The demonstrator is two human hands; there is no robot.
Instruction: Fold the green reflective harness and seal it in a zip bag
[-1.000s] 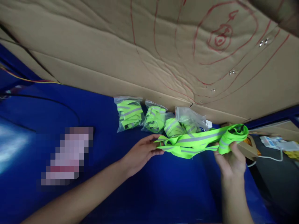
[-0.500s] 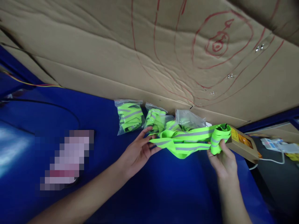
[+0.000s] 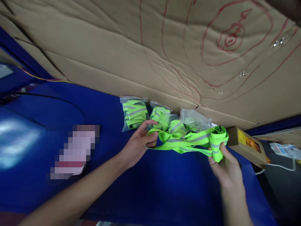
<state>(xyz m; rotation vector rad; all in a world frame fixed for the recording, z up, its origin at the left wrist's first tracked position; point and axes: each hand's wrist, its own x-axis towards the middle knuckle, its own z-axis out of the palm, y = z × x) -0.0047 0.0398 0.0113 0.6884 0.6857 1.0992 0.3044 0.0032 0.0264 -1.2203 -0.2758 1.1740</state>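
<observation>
The green reflective strap (image 3: 197, 138) stretches between your two hands, above the blue tabletop (image 3: 164, 188), its loose loops sagging slightly in the middle. Your left hand (image 3: 139, 142) pinches the loop end between thumb and fingers, with the index finger raised off it. Your right hand (image 3: 225, 163) grips the upright coiled end, thumb pressed on its near side. Just beyond the strap, clear bags (image 3: 134, 114) of similar green strapping lie in a row against the cardboard panel (image 3: 98, 62), marked with red lines. To the right of your coil sits a small cardboard box (image 3: 254, 156); well to the left lies a pixelated pinkish object (image 3: 75, 150).
</observation>
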